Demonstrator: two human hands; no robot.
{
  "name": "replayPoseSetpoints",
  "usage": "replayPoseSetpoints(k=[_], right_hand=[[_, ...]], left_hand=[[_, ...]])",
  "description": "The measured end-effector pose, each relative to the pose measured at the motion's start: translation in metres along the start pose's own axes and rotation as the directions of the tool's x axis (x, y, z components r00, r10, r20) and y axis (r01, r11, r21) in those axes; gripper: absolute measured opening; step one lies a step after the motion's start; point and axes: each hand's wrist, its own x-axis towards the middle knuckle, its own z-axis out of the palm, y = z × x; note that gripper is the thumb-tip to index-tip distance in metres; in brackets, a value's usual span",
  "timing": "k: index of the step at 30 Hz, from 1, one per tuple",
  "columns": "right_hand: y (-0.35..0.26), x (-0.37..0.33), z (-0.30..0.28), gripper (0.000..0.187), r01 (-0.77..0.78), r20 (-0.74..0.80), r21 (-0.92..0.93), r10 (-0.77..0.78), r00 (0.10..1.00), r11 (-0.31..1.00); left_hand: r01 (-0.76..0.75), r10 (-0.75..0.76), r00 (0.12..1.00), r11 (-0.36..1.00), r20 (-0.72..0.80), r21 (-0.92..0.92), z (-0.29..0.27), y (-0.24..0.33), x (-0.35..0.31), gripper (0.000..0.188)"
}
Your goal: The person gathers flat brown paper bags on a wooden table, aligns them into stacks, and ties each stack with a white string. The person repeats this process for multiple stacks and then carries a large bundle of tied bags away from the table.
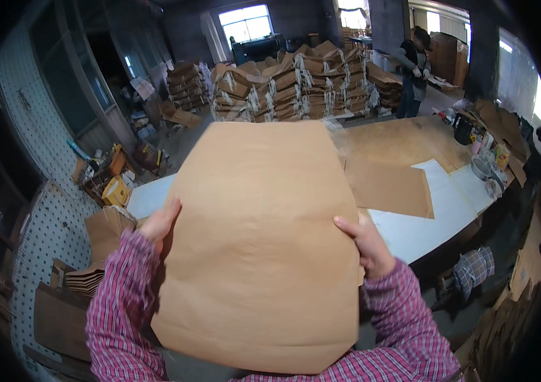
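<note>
A large brown paper sack (pixel 261 242) fills the middle of the view, held up before me and tilted over the near side of the table. My left hand (pixel 163 224) grips its left edge, with the fingers hidden behind the paper. On the right edge my right hand (pixel 367 242) is closed, thumb on the front face and the other fingers curled behind. Whether it is one sack or several together I cannot tell. Another flat brown paper piece (pixel 391 188) lies on the table just right of the held one.
The work table (pixel 411 239) has a white sheet over part of its wooden top. Tall bundled stacks of brown sacks (pixel 289 86) stand behind it. A person (pixel 412 73) stands at the back right. Bowls and bottles (pixel 484 167) crowd the table's right end; a cloth-covered stool (pixel 473 270) is at the near right.
</note>
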Motion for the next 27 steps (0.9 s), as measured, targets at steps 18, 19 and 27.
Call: replayPoseSetpoints(k=[18, 19, 27], right_hand=[[0.132, 0.11, 0.16, 0.053, -0.179, 0.343, -0.025, 0.176, 0.923, 0.984], [0.119, 0.111, 0.16, 0.054, -0.15, 0.271, -0.048, 0.158, 0.949, 0.987], [0.123, 0.12, 0.096, 0.063, -0.013, 0.021, -0.161, 0.017, 1.0, 0.987]], left_hand=[[-0.107, 0.076, 0.984, 0.975, -0.163, -0.195, -0.195, -0.029, -0.126, 0.046], [-0.179, 0.149, 0.978, 0.96, -0.145, -0.217, -0.194, -0.024, -0.123, 0.047], [-0.015, 0.001, 1.0, 0.892, -0.031, -0.451, -0.16, -0.139, 0.005, 0.032]])
